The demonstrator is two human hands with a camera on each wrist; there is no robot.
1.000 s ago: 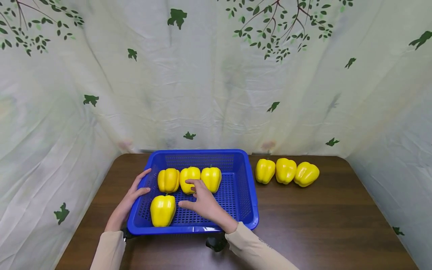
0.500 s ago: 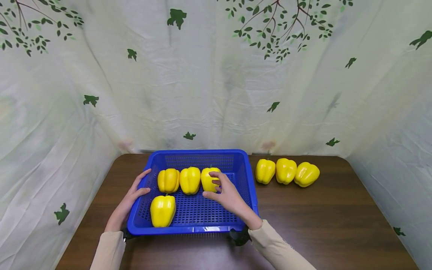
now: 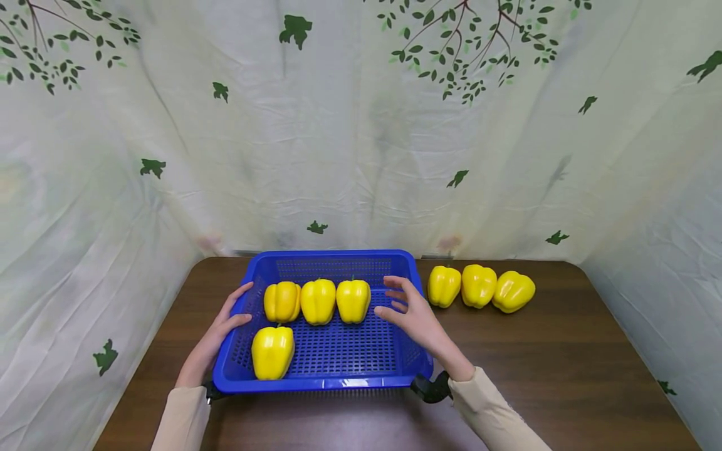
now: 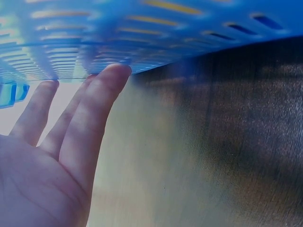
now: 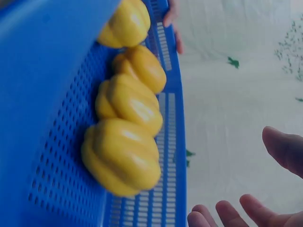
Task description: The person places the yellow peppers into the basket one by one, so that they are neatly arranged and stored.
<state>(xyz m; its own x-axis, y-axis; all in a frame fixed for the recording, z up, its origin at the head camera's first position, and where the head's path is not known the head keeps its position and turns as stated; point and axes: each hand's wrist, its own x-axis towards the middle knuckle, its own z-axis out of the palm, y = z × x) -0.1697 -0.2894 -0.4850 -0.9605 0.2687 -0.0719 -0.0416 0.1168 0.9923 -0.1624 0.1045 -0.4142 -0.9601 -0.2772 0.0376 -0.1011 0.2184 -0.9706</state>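
Observation:
A blue plastic basket (image 3: 350,381) holds several yellow bell peppers: three in a back row, ending with the rightmost pepper (image 3: 353,301), and a front-left pepper (image 3: 273,353). My left hand (image 3: 213,338) holds the basket's left side, its thumb over the rim; in the left wrist view, its fingers (image 4: 90,120) lie against the outer wall. My right hand (image 3: 414,318) is over the basket's right side, fingers spread and loosely bent, nothing between them. In the right wrist view, the back-row peppers (image 5: 122,156) appear beside the right hand's fingertips (image 5: 253,208).
Three more yellow bell peppers (image 3: 479,286) stand in a row on the brown wooden table (image 3: 536,376), right of the basket near the back edge. A pale curtain (image 3: 361,144) with leaf prints surrounds the table. A black wrist device (image 3: 431,388) sits beneath my right wrist.
My right hand has moved rightward from the middle of the basket, past the back-row peppers, to above its right side. My left hand, the basket and the peppers have stayed put.

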